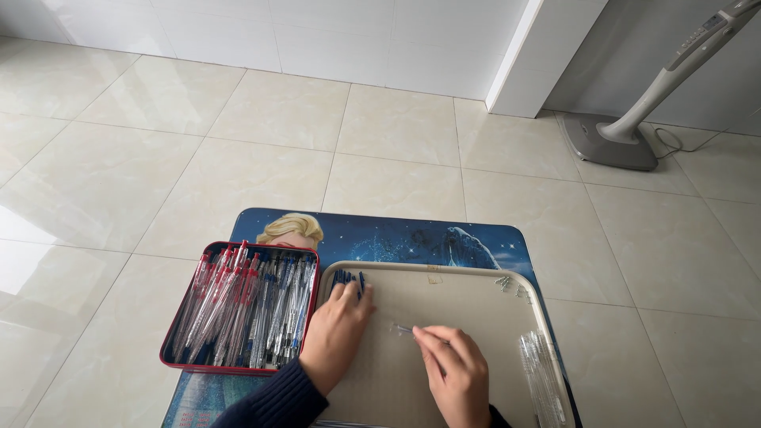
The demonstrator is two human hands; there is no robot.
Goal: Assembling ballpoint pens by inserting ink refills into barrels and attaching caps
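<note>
- Clear part (403, 328) – small, see-through, probably a pen tip or barrel piece; lies on the tray (476, 317), left of its middle.
- Long axis runs about 10-to-4 o'clock; the free end points to 10, the other end sits at the right fingertips.
- Right hand (456, 374) pinches that end between thumb and forefinger, other fingers curled.
- Left hand (337, 333) lies flat, fingers loosely together, tips on the blue caps (347, 278) at the tray's 10 o'clock corner; whether it grips one I cannot tell.
- To do it well, I'd say: keep the pinch close to the end, keep the part low over the tray, line up the axes before pushing anything on.
- Clear barrels (541, 372) lie at 4 o'clock, small bits (507, 283) at 1.
- Red tin (313, 301) of pens is at 9, touching the tray.
</note>
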